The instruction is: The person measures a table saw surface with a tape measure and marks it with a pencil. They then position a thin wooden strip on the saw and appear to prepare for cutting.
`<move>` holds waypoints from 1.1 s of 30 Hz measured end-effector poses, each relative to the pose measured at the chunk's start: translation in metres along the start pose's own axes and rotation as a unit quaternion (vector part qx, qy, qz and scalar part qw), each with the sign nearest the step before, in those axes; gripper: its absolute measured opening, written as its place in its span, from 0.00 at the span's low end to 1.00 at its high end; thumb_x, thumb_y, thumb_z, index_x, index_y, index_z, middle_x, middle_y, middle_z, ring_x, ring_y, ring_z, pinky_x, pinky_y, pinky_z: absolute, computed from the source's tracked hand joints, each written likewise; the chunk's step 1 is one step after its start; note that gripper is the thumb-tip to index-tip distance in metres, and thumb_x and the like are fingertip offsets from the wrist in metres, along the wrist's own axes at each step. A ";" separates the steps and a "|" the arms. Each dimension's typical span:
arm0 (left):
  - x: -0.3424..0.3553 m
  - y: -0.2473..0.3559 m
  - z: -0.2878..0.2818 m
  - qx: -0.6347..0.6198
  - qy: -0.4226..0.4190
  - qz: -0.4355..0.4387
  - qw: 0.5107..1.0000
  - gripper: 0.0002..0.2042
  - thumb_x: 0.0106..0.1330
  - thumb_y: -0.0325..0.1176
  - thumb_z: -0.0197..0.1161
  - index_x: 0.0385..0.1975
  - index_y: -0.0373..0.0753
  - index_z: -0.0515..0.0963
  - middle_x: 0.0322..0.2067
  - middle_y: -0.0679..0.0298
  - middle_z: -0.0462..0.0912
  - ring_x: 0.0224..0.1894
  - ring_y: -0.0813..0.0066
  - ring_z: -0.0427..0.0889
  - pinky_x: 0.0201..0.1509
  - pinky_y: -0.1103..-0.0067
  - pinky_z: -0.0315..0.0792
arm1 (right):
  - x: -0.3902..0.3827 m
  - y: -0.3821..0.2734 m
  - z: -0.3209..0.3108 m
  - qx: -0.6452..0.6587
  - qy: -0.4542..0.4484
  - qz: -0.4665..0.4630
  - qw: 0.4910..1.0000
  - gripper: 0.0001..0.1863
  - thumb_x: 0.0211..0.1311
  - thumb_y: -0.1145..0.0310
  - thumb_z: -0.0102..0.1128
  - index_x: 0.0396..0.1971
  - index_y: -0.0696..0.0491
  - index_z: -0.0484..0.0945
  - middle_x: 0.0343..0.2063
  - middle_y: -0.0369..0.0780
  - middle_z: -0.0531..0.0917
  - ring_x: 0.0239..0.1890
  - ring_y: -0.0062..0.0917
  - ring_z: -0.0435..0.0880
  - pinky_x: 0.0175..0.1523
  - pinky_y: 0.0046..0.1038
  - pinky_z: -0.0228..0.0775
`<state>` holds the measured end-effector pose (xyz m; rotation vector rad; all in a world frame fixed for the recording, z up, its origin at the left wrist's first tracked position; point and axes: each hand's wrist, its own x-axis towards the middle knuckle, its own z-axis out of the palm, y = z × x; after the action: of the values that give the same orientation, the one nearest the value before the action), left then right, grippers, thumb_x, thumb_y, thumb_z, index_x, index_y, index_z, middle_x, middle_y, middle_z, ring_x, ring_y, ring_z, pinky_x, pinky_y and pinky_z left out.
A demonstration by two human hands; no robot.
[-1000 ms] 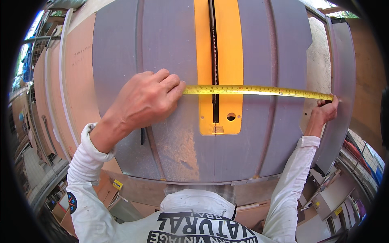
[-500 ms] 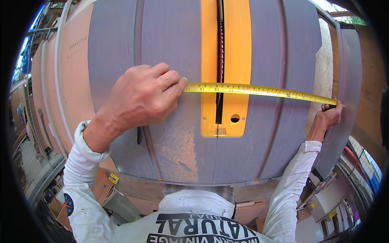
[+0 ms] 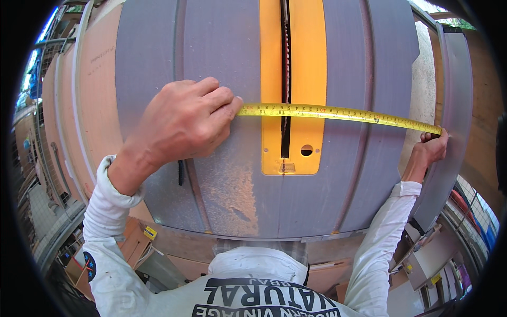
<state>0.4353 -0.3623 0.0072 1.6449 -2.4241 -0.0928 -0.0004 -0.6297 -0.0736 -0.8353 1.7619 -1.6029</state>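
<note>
A yellow tape measure (image 3: 343, 114) is stretched across the grey table saw top (image 3: 222, 63), passing over the orange-yellow throat plate (image 3: 311, 58) and the toothed saw blade (image 3: 287, 68). My left hand (image 3: 182, 119) is closed on the tape near the middle-left of the top, its fingertips partly hidden behind the knuckles. At the far end, my right hand (image 3: 434, 148) pinches the tape beside the metal fence rail (image 3: 458, 100) on the right. The tape bows slightly between the two hands.
Sawdust (image 3: 235, 203) lies on the near left part of the saw top. A wooden board (image 3: 97, 79) runs along the left side. Below the front edge are a small yellow box (image 3: 150, 232) and wood pieces. Wire mesh (image 3: 478, 201) stands at the right.
The tape and both hands have barely moved; the tape's span over the blade sits slightly farther from me relative to the view. Both hands keep their hold on it.
</note>
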 end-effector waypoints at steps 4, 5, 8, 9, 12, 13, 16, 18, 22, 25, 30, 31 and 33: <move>0.000 0.000 0.001 0.003 0.008 0.006 1.000 0.07 0.53 0.26 0.69 0.32 0.36 0.83 0.27 0.68 0.80 0.30 0.75 0.81 0.27 0.77 0.76 | 0.003 0.002 -0.001 0.006 -0.002 -0.001 1.000 0.12 0.64 0.67 0.59 0.28 0.61 0.77 0.18 0.39 0.75 0.14 0.21 0.71 0.18 0.25 0.59; 0.000 0.000 0.001 0.005 0.011 0.007 1.000 0.07 0.53 0.26 0.69 0.32 0.36 0.83 0.27 0.68 0.80 0.30 0.75 0.81 0.27 0.77 0.76 | 0.003 0.002 0.000 0.004 0.004 0.000 1.000 0.12 0.64 0.67 0.59 0.28 0.61 0.77 0.18 0.39 0.75 0.14 0.21 0.71 0.18 0.24 0.59; 0.000 0.000 0.001 -0.001 0.009 0.002 1.000 0.07 0.53 0.26 0.70 0.32 0.36 0.83 0.27 0.68 0.80 0.30 0.75 0.81 0.26 0.77 0.76 | -0.001 0.000 0.002 0.000 0.010 -0.002 1.000 0.12 0.64 0.67 0.59 0.28 0.61 0.77 0.18 0.39 0.75 0.14 0.20 0.71 0.17 0.24 0.60; 0.000 0.000 0.002 0.000 0.008 0.003 1.000 0.07 0.52 0.26 0.70 0.32 0.36 0.83 0.27 0.68 0.80 0.30 0.75 0.81 0.26 0.77 0.76 | 0.001 0.002 0.000 0.001 0.006 -0.003 1.000 0.12 0.64 0.66 0.59 0.28 0.61 0.77 0.18 0.39 0.75 0.14 0.20 0.71 0.17 0.24 0.60; -0.001 -0.001 0.002 -0.001 0.006 0.005 1.000 0.07 0.52 0.26 0.70 0.32 0.36 0.83 0.27 0.68 0.81 0.31 0.75 0.81 0.26 0.77 0.76 | -0.001 0.000 0.000 -0.004 0.006 -0.002 1.000 0.12 0.64 0.66 0.59 0.28 0.61 0.77 0.17 0.38 0.75 0.14 0.20 0.71 0.17 0.24 0.60; -0.001 -0.001 0.001 -0.004 0.005 0.005 1.000 0.08 0.52 0.26 0.70 0.32 0.36 0.83 0.27 0.68 0.81 0.31 0.75 0.81 0.26 0.77 0.76 | -0.002 -0.001 0.000 -0.007 0.008 -0.001 1.000 0.12 0.64 0.66 0.59 0.28 0.61 0.77 0.17 0.38 0.75 0.14 0.20 0.71 0.17 0.24 0.60; -0.001 -0.001 0.002 0.000 0.004 0.005 1.000 0.08 0.52 0.26 0.70 0.32 0.36 0.84 0.27 0.68 0.81 0.31 0.75 0.81 0.26 0.77 0.76 | -0.003 -0.002 0.001 -0.008 0.004 -0.003 1.000 0.12 0.64 0.66 0.59 0.28 0.61 0.77 0.17 0.38 0.75 0.14 0.20 0.71 0.18 0.25 0.60; -0.001 -0.001 0.002 0.004 0.003 0.006 1.000 0.08 0.52 0.26 0.70 0.32 0.36 0.84 0.28 0.68 0.81 0.31 0.75 0.81 0.27 0.77 0.76 | -0.005 -0.003 0.002 -0.010 0.009 -0.009 1.000 0.12 0.64 0.66 0.59 0.27 0.60 0.77 0.17 0.38 0.74 0.14 0.20 0.71 0.18 0.24 0.60; -0.001 -0.002 0.002 0.000 0.006 0.005 1.000 0.08 0.52 0.26 0.70 0.32 0.36 0.84 0.28 0.68 0.81 0.31 0.75 0.82 0.27 0.77 0.76 | -0.005 -0.004 0.003 -0.010 0.017 -0.006 1.000 0.12 0.64 0.67 0.59 0.27 0.60 0.76 0.17 0.38 0.74 0.14 0.20 0.71 0.18 0.24 0.60; 0.000 -0.001 0.002 -0.007 0.012 0.004 1.000 0.08 0.52 0.26 0.70 0.32 0.36 0.84 0.28 0.68 0.81 0.31 0.74 0.81 0.27 0.77 0.76 | -0.005 -0.005 0.003 -0.008 0.016 -0.002 1.000 0.11 0.64 0.67 0.59 0.27 0.60 0.76 0.17 0.38 0.74 0.14 0.20 0.70 0.18 0.25 0.60; 0.003 -0.001 0.001 -0.012 0.015 0.007 1.000 0.07 0.52 0.25 0.69 0.31 0.35 0.84 0.27 0.67 0.81 0.31 0.73 0.82 0.27 0.77 0.76 | -0.006 -0.006 0.000 -0.009 0.019 -0.005 1.000 0.11 0.64 0.68 0.59 0.26 0.60 0.76 0.17 0.38 0.74 0.15 0.20 0.70 0.18 0.25 0.60; 0.002 -0.001 0.001 -0.012 0.012 0.009 1.000 0.06 0.53 0.24 0.68 0.31 0.35 0.84 0.27 0.67 0.81 0.31 0.73 0.82 0.27 0.76 0.76 | -0.007 -0.006 0.000 -0.009 0.018 -0.005 1.000 0.11 0.64 0.68 0.59 0.26 0.60 0.76 0.16 0.38 0.74 0.15 0.20 0.71 0.18 0.25 0.60; 0.001 -0.002 0.000 -0.016 0.005 0.012 1.000 0.08 0.52 0.23 0.69 0.33 0.34 0.84 0.28 0.66 0.81 0.30 0.72 0.82 0.28 0.76 0.77 | -0.007 -0.006 0.001 -0.013 0.025 -0.006 1.000 0.11 0.63 0.68 0.58 0.26 0.60 0.76 0.16 0.38 0.74 0.15 0.20 0.71 0.18 0.25 0.60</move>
<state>0.4367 -0.3643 0.0075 1.5976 -2.4217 -0.1190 0.0046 -0.6250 -0.0680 -0.8262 1.8183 -1.6249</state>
